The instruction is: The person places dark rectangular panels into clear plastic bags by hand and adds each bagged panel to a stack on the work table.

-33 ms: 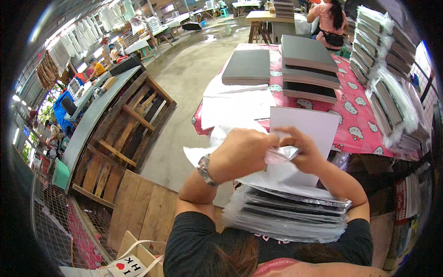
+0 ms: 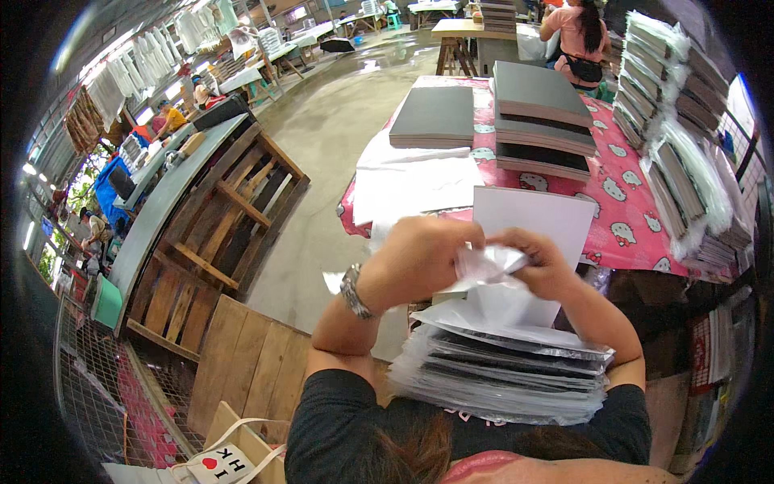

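Observation:
Both hands are raised in front of me over a stack of black, plastic-sleeved sheets or boards (image 2: 500, 367) near my chest. My left hand (image 2: 419, 260), with a metal watch (image 2: 352, 292) on its wrist, pinches the crinkled clear plastic bag (image 2: 488, 266). On the other side my right hand (image 2: 542, 262) grips the same plastic, its fingers curled and slightly blurred. Below the hands the plastic spreads over the stack. Just behind them stands a plain white board (image 2: 532, 218), partly hidden by my right hand.
A pink patterned cloth covers the table (image 2: 617, 189). It bears a dark-covered stack (image 2: 431, 117), a taller dark stack (image 2: 540, 105) and white sheets (image 2: 415, 189). Plastic-wrapped bundles (image 2: 685, 181) stand at right. A wooden pallet (image 2: 218, 234) leans left. Another person (image 2: 576, 40) sits beyond the table.
My hands have moved slightly, the right one a little to the right. More crinkled plastic shows between them, and less white material shows beside my left wrist.

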{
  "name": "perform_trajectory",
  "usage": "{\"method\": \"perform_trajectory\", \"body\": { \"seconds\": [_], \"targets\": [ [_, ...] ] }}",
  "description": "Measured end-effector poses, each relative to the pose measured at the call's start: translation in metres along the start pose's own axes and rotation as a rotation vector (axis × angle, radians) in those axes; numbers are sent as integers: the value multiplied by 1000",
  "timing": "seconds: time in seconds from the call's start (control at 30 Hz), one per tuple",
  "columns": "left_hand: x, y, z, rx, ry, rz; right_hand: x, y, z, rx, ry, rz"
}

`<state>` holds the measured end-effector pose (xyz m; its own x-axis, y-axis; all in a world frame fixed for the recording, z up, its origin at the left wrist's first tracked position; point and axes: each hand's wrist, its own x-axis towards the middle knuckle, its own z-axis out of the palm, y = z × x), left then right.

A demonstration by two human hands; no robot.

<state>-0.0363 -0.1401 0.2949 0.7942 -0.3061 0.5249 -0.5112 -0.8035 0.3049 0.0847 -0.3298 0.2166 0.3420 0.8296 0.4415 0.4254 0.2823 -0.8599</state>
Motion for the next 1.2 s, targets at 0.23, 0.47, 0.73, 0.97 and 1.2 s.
{"method": "perform_trajectory", "body": {
  "seconds": [0.23,0.47,0.73,0.97,1.2],
  "targets": [
    [15,-46,74,-1138,55,-470,14,1,-28,-122,242,352],
    [29,-77,100,-1373,254,-698,-15,28,-84,-237,220,412],
    [36,-91,200,-1786,66,-366,24,20,-4,-884,270,-414],
    [32,-67,185,-851,109,-451,9,51,7,-1254,399,-438],
    [23,-43,143,-1237,212,-685,-1,51,-69,-491,828,47]
  ]
}}
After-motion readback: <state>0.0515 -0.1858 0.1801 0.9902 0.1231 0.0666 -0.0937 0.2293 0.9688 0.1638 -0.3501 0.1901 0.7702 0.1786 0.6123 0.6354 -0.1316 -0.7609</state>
